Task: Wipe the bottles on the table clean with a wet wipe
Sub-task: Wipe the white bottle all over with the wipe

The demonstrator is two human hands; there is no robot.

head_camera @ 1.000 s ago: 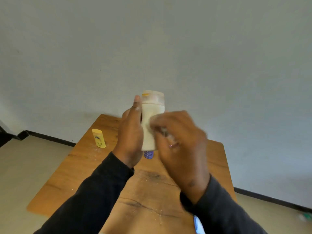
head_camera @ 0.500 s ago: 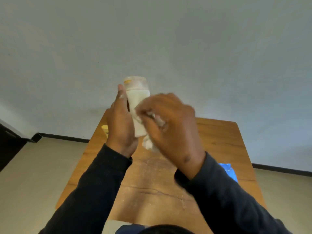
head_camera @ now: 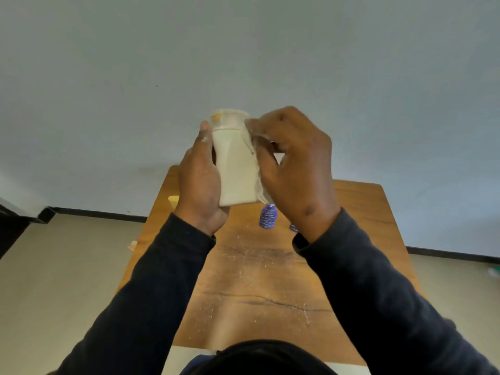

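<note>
My left hand (head_camera: 198, 182) grips a cream-white bottle (head_camera: 234, 169) upright in the air above the wooden table (head_camera: 259, 280). A clear cap tops the bottle. My right hand (head_camera: 295, 169) presses a white wet wipe (head_camera: 255, 158) against the bottle's right side, from cap down to base. A small purple bottle (head_camera: 267, 216) stands on the table just below my right hand. The top of a yellow bottle (head_camera: 173, 199) peeks out left of my left wrist; the rest is hidden.
White dust is scattered over the table's middle, near a dark crack. A second small purple thing (head_camera: 293, 228) shows by my right wrist, mostly hidden. The grey wall rises behind the table, and beige floor lies on both sides.
My right hand has slid the wipe from the bottle's front up along its right side to the cap. My head has tilted, so the purple bottle is in view again.
</note>
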